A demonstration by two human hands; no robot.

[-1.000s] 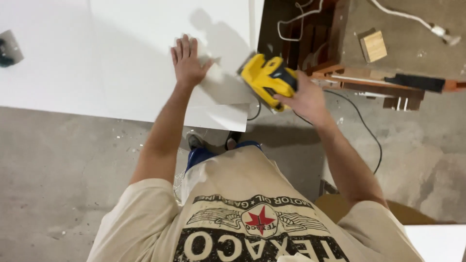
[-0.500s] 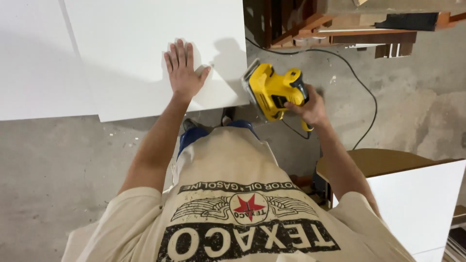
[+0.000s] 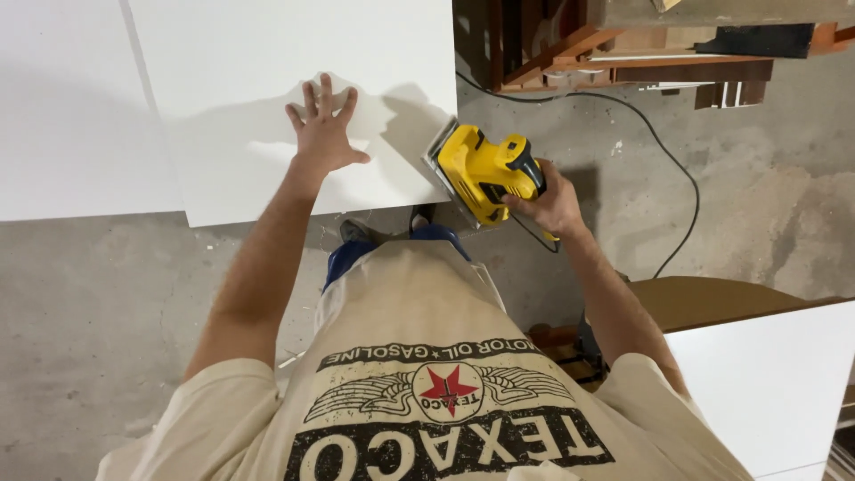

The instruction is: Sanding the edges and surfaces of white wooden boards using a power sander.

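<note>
The yellow sander [image 3: 485, 171] sat at the right edge of the white panel [image 3: 267, 53], its flat pad tilted against that edge rather than flat on the face, with most of the tool's body hanging beyond the panel over the concrete floor [image 3: 757, 205]. The likeliest trouble from there was the pad digging into or rounding the panel's corner, since only a narrow strip of pad met the board; a slip off the edge could also have dropped the tool toward the person's legs just below. Its black cord [image 3: 663, 151] trailed in 1 long loop across the floor to the right, close enough to snag a foot or tug the tool off line. The right hand [image 3: 550, 203] had its grip wrapped shut around the sander's rear handle, wrist bent and forearm angled up from the lower right. The left hand [image 3: 322, 134] lay flat on the panel's face with all 5 fingers spread wide, holding nothing, arm stretched nearly straight forward; it was near the sander but clear of it, and a sideways skid of the tool could have reached the thumb.
</note>
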